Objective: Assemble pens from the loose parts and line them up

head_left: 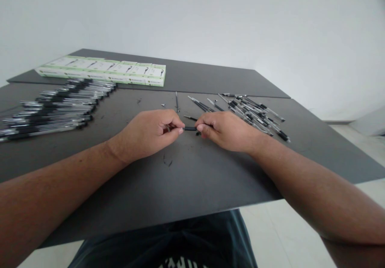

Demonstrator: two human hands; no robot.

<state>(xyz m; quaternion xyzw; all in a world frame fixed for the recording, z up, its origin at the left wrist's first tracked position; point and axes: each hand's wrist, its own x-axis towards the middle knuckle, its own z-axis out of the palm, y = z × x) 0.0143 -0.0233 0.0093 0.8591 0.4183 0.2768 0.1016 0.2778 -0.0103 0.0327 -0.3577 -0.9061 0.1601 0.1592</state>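
Between my two hands a pen [189, 128] with a black grip lies level, just above the grey table. My left hand [150, 131] pinches its left end between thumb and forefinger. At the other end, the thumb and fingers of my right hand [224, 129] are closed on the pen. A dark, thin pen part [190, 118] points out leftward beside the right fingertips. Small dark bits lie under the right hand, too small to name. Beyond the hands are a refill [177, 101] and a tiny pen tip [163, 105].
Many capped pens [57, 105] lie in a long row at the left. Behind them stands a line of white and green boxes [105, 70]. Loose pen parts [252, 113] are piled at the right, with several dark barrels [200, 104] nearby. The table [186, 179] ends close to my lap.
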